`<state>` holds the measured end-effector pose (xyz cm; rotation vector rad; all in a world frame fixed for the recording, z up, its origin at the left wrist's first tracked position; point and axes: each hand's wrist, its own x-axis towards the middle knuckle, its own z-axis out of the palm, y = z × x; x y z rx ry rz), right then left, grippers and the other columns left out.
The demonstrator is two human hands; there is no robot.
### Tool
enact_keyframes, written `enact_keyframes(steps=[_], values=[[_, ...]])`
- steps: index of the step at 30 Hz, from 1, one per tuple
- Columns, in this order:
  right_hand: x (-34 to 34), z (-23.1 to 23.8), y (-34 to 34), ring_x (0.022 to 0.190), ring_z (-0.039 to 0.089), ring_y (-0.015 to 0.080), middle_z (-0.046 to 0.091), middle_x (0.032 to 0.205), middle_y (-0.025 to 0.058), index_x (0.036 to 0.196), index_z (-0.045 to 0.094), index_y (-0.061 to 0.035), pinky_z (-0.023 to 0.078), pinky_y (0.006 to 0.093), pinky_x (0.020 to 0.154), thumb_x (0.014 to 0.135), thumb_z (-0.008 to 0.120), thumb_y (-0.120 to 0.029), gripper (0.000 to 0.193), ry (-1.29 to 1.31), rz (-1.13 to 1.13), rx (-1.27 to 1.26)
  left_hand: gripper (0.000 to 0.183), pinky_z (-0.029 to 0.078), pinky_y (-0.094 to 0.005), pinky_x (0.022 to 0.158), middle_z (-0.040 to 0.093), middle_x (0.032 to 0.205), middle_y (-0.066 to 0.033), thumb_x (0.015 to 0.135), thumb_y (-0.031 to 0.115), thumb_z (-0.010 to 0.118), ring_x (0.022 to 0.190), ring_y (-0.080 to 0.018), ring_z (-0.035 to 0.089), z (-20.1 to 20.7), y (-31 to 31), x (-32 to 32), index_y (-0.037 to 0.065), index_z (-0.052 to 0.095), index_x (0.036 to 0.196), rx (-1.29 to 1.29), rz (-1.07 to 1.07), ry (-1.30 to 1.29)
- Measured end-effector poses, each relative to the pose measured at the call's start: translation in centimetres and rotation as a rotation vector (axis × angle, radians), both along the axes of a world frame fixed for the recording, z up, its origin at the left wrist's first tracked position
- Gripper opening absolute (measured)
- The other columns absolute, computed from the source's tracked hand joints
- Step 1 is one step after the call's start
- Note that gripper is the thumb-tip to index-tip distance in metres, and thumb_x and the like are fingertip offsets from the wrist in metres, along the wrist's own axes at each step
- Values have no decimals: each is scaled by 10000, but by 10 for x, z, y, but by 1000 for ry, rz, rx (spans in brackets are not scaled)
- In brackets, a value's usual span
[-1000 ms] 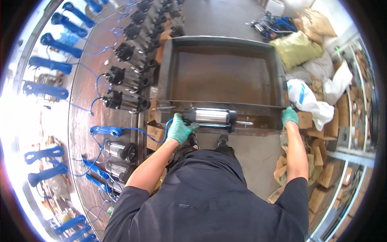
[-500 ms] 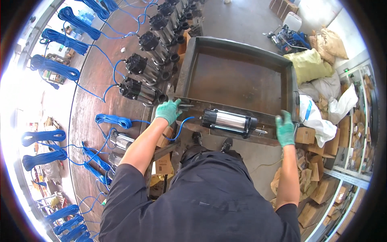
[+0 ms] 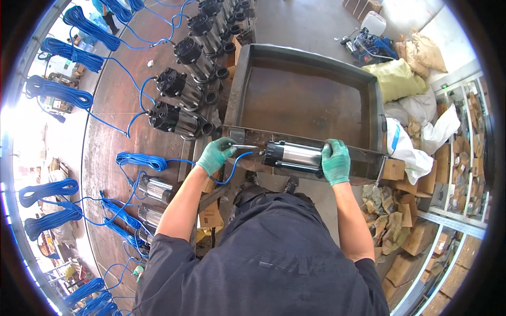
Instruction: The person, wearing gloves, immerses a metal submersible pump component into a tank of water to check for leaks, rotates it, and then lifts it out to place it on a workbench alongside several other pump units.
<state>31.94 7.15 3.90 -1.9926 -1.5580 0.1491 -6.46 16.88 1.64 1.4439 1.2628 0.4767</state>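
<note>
A steel-and-black pump motor [image 3: 295,156] lies on its side on the near ledge of a metal tank, with a blue cable running from its left end. My right hand [image 3: 336,162], in a green glove, is closed over the motor's right end and hides it. My left hand [image 3: 214,156], also gloved in green, pinches a slim silvery metal tool [image 3: 245,146] whose exact kind I cannot make out. The tool points right, toward the motor's cable end.
The shallow metal tank [image 3: 377,100] stands ahead, with brownish water inside. On the left, a brown table [image 3: 113,181] bears several upright pumps [image 3: 176,120] and coils of blue cable [image 3: 141,160]. Sacks [image 3: 395,80], cartons [image 3: 394,169] and shelving [image 3: 454,226] line the right side.
My right hand has moved left from beside the tank's corner onto the motor's right end. My left hand has lifted the metal tool, which lay on the ledge under its fingers.
</note>
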Motion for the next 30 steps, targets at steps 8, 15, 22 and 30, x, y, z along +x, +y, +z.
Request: enact_keyframes(steps=[8, 15, 22, 30], values=[[0, 0, 2, 918, 622, 389, 659, 966, 178, 966, 692, -50, 507, 469, 826, 902, 622, -136, 128, 19, 8, -14, 258, 506, -294, 795, 701, 925, -66, 960, 166, 696, 854, -116, 593, -28, -2, 14, 5, 664, 1159, -8, -68, -43], [1, 1, 1, 914, 620, 385, 658, 965, 168, 950, 687, -53, 503, 470, 820, 903, 620, -141, 120, 27, -2, -32, 369, 509, -290, 755, 656, 993, -48, 959, 213, 707, 853, -125, 575, -12, 17, 24, 9, 587, 1241, -175, -237, 265], [0, 1, 1, 919, 618, 385, 658, 969, 165, 947, 684, -51, 503, 466, 825, 907, 612, -135, 118, 20, -10, -52, 339, 515, -298, 692, 676, 941, -27, 957, 236, 686, 805, -143, 612, -34, 6, 9, 65, 634, 1245, -199, -87, -226], [0, -3, 0, 931, 625, 393, 658, 980, 174, 948, 684, -43, 504, 467, 834, 910, 599, -136, 132, -15, -14, -39, 391, 542, -311, 751, 726, 1020, -45, 939, 291, 724, 840, -129, 643, -19, 2, 19, 111, 668, 1281, -141, -118, -254]])
